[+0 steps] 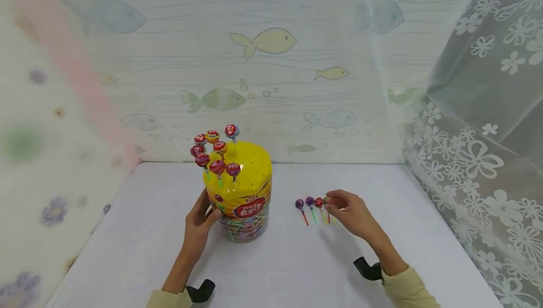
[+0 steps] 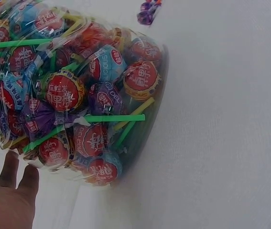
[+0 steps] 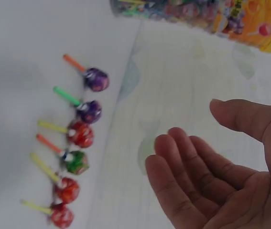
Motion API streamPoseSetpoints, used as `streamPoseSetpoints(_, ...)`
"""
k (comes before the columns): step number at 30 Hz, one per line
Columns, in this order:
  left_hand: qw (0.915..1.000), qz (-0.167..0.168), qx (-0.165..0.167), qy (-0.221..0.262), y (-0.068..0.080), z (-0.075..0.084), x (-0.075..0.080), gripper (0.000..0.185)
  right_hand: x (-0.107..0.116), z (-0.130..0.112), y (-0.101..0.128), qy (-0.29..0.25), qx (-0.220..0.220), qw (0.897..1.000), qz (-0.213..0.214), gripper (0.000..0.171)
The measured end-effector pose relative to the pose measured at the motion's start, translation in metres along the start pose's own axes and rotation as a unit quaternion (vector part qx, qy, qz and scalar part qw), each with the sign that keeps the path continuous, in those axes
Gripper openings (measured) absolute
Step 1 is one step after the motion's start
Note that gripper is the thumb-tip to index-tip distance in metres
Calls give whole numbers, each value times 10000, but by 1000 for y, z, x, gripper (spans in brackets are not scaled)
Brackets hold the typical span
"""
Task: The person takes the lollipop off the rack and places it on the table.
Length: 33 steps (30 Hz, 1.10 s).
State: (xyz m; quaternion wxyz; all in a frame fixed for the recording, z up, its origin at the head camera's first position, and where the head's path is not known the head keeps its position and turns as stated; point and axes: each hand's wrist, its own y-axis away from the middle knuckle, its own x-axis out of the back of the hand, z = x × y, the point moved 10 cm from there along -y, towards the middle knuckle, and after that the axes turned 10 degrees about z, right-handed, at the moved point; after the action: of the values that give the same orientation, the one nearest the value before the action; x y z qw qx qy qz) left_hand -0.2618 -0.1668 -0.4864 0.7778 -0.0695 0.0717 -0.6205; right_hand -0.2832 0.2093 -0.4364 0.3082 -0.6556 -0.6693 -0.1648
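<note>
- while the jar is gripped at its side between the thumb and fingers of the left hand, the right hand is held at the right end of the row of lollipops, its thumb and fingers parted.
- six are shown in that row by the right wrist view, laid to the right of the jar on the table, sticks pointed toward the near side.
- upright lollipops are stood in the yellow lid, bunched mostly over its left part.
- packed sweets are seen through the clear wall.
- behind, a fish-printed backdrop is hung.
</note>
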Motion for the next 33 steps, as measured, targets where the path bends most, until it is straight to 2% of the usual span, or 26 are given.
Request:
streamPoseSetpoints(12, 10000, -24, 32, -75, 1, -2, -1, 69, -10, -76, 8, -934, 926, 9911, 217, 30)
streamPoseSetpoints(20, 10000, -48, 8, -57, 1, -1, -1, 70, -26, -117, 11, -1406, 1078, 9842, 73, 30)
streamPoseSetpoints(24, 10000, -54, -5, -36, 1, -1, 0, 70, -32, -136, 10, -1569, 1234, 9798, 154, 27)
streamPoseSetpoints(28, 10000, -47, -17, -49, 0, -2, 1, 70, -35, -155, 9, -1814, 1536, 9706, 380, 24)
streamPoseSetpoints(33, 10000, -63, -18, -61, 0, -1, 1, 70, -35, -181, 10, -2401, 1983, 9483, 617, 25)
